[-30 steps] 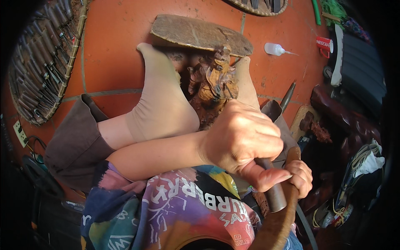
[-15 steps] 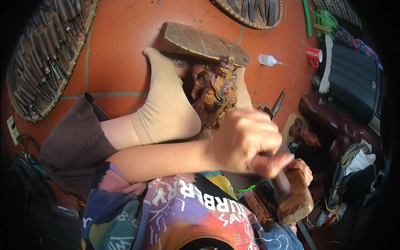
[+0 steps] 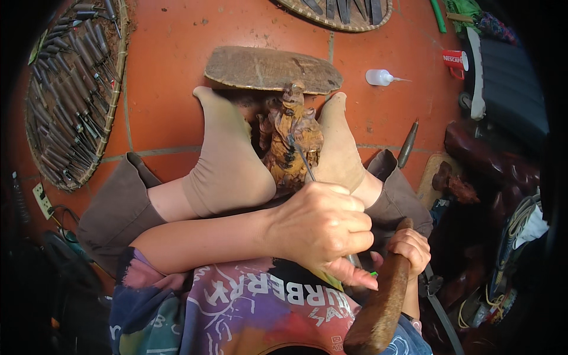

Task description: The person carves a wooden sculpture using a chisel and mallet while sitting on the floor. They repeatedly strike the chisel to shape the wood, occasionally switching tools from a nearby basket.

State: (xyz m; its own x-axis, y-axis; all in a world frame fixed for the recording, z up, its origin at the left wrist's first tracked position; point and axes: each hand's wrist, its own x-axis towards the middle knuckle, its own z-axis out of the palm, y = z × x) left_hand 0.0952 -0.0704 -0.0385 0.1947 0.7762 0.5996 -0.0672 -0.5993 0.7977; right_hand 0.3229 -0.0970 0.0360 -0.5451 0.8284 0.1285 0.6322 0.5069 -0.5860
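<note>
A brown carved wooden figure (image 3: 291, 142) stands gripped between my two socked feet, its surface full of deep folds and knots. My left hand (image 3: 325, 228) is closed round the handle of a chisel (image 3: 306, 161), whose thin metal shaft reaches up to the front of the carving; the tip appears to touch the wood. Most of the chisel's handle is hidden by the fingers. To the right, my right hand (image 3: 410, 248) grips a worn wooden mallet (image 3: 381, 302). The mallet's thick end slants down toward my lap, apart from the chisel.
A wooden board (image 3: 272, 68) lies beyond my feet. On the left a woven tray (image 3: 121, 77) holds several chisels; another tray (image 3: 387, 15) with flat tools is at the top. A white bottle (image 3: 377, 77), a red mug (image 3: 455, 61) and a loose chisel (image 3: 408, 144) are to the right.
My left hand has moved left with the chisel, which now points at the carving. The mallet has swung to a more upright slant in my right hand. The view has shifted, showing both feet.
</note>
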